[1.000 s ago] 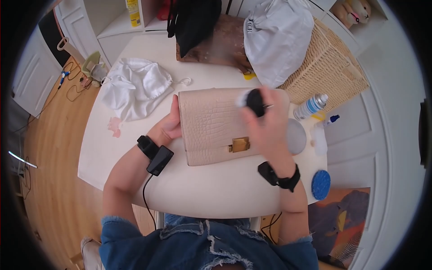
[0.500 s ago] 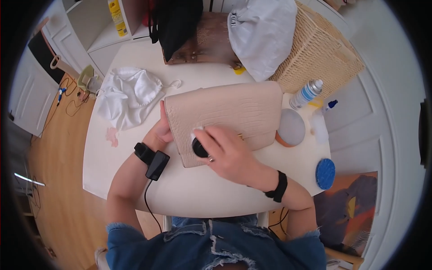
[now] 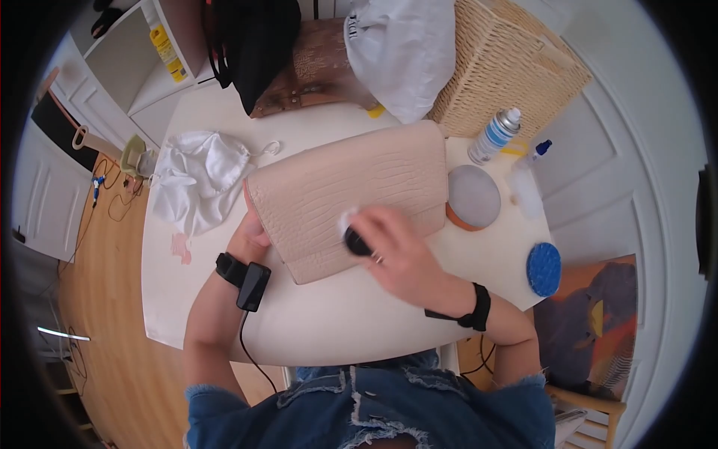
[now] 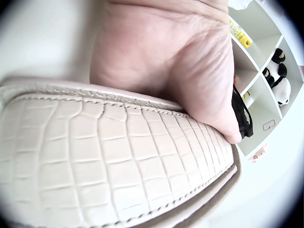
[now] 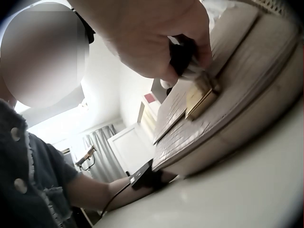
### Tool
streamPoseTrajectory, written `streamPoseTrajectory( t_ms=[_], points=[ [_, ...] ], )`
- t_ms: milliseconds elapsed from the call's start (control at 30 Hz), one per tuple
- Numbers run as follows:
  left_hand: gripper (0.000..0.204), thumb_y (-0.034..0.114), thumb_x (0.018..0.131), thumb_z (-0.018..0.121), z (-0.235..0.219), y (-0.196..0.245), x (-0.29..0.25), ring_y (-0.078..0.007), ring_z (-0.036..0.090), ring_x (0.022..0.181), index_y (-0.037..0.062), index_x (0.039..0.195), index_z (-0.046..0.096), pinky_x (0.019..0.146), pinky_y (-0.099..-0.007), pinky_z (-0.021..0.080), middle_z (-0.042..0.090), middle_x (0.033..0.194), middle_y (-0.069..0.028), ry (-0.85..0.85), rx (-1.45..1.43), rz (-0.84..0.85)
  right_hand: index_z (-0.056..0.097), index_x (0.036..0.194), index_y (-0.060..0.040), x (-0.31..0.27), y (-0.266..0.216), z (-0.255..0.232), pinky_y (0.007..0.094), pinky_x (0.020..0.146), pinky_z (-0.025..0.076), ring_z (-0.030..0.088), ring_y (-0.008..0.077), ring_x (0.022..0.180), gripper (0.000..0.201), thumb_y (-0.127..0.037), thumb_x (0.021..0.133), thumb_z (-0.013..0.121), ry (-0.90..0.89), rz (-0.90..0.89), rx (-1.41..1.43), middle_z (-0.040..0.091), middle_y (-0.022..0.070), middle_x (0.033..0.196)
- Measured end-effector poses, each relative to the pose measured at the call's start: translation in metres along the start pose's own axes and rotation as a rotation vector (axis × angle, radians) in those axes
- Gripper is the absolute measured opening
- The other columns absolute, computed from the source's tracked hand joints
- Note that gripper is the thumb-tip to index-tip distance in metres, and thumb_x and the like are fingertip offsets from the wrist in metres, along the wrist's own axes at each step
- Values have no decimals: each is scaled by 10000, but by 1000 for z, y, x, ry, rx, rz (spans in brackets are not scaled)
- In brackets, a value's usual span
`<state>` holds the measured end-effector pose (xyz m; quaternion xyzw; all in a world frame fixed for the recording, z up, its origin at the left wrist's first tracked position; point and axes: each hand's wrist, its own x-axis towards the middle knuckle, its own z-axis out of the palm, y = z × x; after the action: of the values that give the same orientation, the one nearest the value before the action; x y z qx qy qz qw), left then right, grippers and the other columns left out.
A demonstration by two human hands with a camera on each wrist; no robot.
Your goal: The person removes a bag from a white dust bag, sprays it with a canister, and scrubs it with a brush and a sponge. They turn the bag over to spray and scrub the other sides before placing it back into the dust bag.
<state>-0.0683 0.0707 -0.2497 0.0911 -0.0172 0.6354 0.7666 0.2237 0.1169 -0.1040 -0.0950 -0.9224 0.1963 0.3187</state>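
Observation:
A beige crocodile-textured bag [image 3: 321, 176] lies at a slant on the white table. At its left edge, my left hand [image 3: 255, 230] holds the side; in the left wrist view the palm of this hand [image 4: 164, 57] bears on the bag's edge [image 4: 118, 156], with most fingers hidden. My right hand [image 3: 407, 262] grips a small round black tool [image 3: 357, 241] with a whitish face against the lower middle of the flap. In the right wrist view the black tool [image 5: 181, 59] is in the right hand [image 5: 159, 35], close to the gold clasp [image 5: 202, 99].
White cloth pouch [image 3: 198, 179] at left. On the right: round grey-topped tin [image 3: 476, 196], spray can [image 3: 493, 138], clear bottle [image 3: 527, 191] and blue round pad [image 3: 544, 269]. Behind stand a brown bag [image 3: 318, 63], a white dust bag [image 3: 404, 52] and a wicker basket [image 3: 501, 67].
My right hand has swept the black tool from the flap's upper right to its lower left, then back toward the middle. The bag sits more slanted in view. The left hand keeps its side.

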Motion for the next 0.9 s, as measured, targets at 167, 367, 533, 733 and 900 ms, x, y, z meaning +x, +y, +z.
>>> streamPoseTrajectory(
  t_ms=[167,367,533,733,900],
  points=[
    [746,596,864,381,49,-17,2,-280,544,1154,39,1357,428,949,-431,482,515,1320,-151,185,193,72,494,1248,-1,-1,5,-15,386,884,462,523,342,1048,550,-55,745,710,36,163,70,474,179,1152],
    [457,340,960,514,57,-19,3,-257,649,1013,5,1271,509,826,-399,575,626,1185,-149,351,298,141,504,1266,-46,-18,43,-43,348,829,473,542,298,984,538,-66,770,714,317,475,53,474,147,1140],
    [999,842,791,262,32,-8,0,-298,518,1219,73,1412,401,999,-459,453,494,1375,-149,158,94,33,496,1274,-30,-33,22,-41,325,835,471,552,283,975,544,-38,773,709,40,367,151,480,134,1142],
    [448,336,956,525,66,-25,5,-259,654,1002,9,1261,514,825,-388,578,629,1179,-146,406,350,170,494,1249,-12,-23,47,-52,320,825,482,560,271,996,525,-32,772,712,399,564,199,487,141,1131],
    [1000,844,790,256,21,-3,-1,-300,517,1221,73,1410,400,999,-467,452,489,1381,-143,132,161,38,499,1245,-23,-15,38,-41,351,836,489,551,317,1013,533,-70,764,722,233,335,-28,489,158,1153]
  ],
)
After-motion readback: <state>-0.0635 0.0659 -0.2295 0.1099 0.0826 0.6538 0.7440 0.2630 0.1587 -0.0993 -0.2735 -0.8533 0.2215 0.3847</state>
